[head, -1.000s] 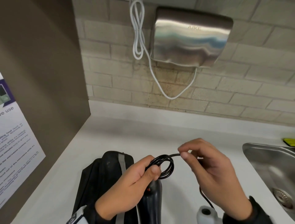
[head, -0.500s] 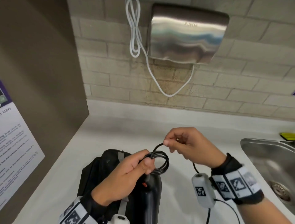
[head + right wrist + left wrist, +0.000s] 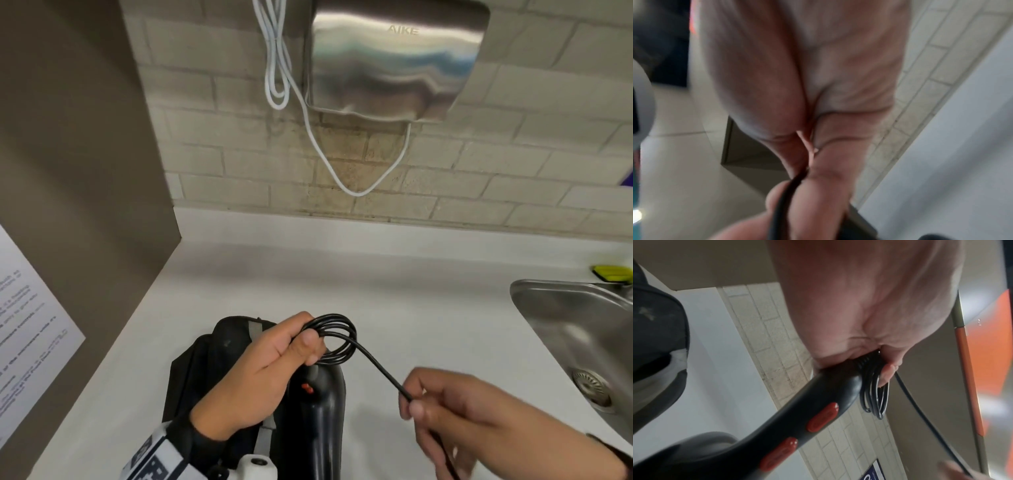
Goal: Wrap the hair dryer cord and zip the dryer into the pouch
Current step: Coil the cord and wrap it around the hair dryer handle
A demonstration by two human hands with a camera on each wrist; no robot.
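Note:
A black hair dryer (image 3: 325,421) with red buttons (image 3: 822,417) hangs handle-up over the white counter. My left hand (image 3: 274,363) grips the handle's top together with several small loops of its black cord (image 3: 337,342). In the left wrist view the coil (image 3: 874,394) sits against the handle end under my thumb. From the coil the cord runs down to the right into my right hand (image 3: 442,411), which pinches it between thumb and fingers; the right wrist view shows the cord (image 3: 785,201) passing through that pinch. The black pouch (image 3: 202,370) lies on the counter behind my left hand.
A steel sink (image 3: 575,335) is set into the counter at the right, with a yellow-green sponge (image 3: 613,272) behind it. A steel hand dryer (image 3: 394,58) with a white cable (image 3: 277,65) hangs on the brick wall. A brown partition (image 3: 78,171) closes the left side.
My right hand has dropped from above the coil down to the right, sliding along the cord and drawing it taut. The left hand keeps the coil and handle in place.

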